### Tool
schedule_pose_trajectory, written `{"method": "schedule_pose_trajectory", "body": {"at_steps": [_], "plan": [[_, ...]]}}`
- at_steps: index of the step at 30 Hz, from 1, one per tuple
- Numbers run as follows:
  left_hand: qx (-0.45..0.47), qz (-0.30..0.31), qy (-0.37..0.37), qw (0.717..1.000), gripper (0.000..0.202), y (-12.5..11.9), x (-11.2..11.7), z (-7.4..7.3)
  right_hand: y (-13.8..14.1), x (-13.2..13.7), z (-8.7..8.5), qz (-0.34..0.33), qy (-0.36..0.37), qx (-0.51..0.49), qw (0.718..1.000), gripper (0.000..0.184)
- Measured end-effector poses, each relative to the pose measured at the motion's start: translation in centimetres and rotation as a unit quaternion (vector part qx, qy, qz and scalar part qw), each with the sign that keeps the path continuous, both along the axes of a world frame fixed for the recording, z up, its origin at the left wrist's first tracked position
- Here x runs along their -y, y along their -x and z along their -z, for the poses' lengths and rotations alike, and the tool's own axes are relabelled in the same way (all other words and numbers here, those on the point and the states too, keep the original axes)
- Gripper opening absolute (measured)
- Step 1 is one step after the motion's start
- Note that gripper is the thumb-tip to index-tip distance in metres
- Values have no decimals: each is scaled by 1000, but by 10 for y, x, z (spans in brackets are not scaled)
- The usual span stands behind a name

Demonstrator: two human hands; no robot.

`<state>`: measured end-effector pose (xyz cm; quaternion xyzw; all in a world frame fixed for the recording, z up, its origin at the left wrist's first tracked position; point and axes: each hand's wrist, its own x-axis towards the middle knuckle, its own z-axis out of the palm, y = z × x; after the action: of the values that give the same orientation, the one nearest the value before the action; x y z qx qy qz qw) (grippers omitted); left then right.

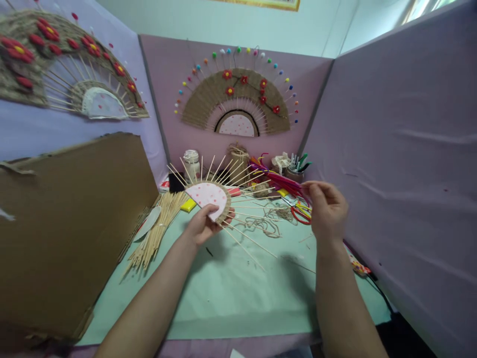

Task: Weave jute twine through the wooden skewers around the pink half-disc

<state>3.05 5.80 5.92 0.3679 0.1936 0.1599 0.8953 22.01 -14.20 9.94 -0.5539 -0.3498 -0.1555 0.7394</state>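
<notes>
Left-hand grip (204, 227) pinches a white, red-dotted, half-round fan (204, 193) with thin wooden sticks (201, 169), above the pale green table (238, 308). It looks light; the sticks seem breakable, so hold it away from them. Whether the right hand (330, 211) pinches magenta fuzzy stems (283, 182), I cannot tell. Behind, a round brownish cup (294, 175) holds green-and-white tools (304, 165).

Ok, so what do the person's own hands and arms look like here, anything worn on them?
Both the left hand and the right hand are ungloved, with no rings visible. The wrists show no watch or bracelet, and no sleeve covers the visible forearms.
</notes>
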Motion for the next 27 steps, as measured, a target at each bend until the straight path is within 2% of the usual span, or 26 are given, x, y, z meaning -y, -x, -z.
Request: {"method": "schedule_pose_trajectory", "body": {"at_steps": [2, 4, 5, 7, 10, 12, 14, 16, 18, 21, 23, 27], "plan": [[5, 3, 13, 1000, 34, 5, -6, 4, -24, -13, 13, -4, -104, -118, 988, 16], [3, 5, 18, 1000, 31, 7, -6, 8, -35, -29, 35, -26, -123, -198, 972, 16], [0, 4, 16, 1000, 29, 8, -5, 10, -36, -36, 46, -45, -99, -223, 969, 16], [-10, 3, 8, 1000, 26, 7, -3, 13, -28, -49, 67, -108, 8, -249, 963, 16], [-21, -9, 1, 1000, 21, 4, 1, 14, -1, -59, 82, -219, 173, -234, 931, 19], [-30, -21, 2, 999, 20, 4, 3, 13, 20, -60, 82, -302, 239, -200, 901, 22], [-35, -35, 2, 999, 19, 3, 6, 12, 40, -59, 78, -396, 287, -154, 859, 27], [-30, -46, 0, 998, 19, 3, 8, 10, 55, -56, 74, -464, 308, -114, 823, 33], [-22, -55, -4, 998, 18, 3, 10, 10, 65, -55, 72, -498, 309, -95, 804, 33], [-23, -57, -13, 998, 17, 3, 10, 13, 69, -55, 75, -494, 320, -100, 802, 24], [-25, -44, -23, 998, 16, 2, 9, 17, 67, -57, 80, -448, 335, -98, 823, 19], [-30, -18, -39, 999, 18, 1, 6, 23, 61, -62, 87, -341, 319, -89, 880, 24]]}}
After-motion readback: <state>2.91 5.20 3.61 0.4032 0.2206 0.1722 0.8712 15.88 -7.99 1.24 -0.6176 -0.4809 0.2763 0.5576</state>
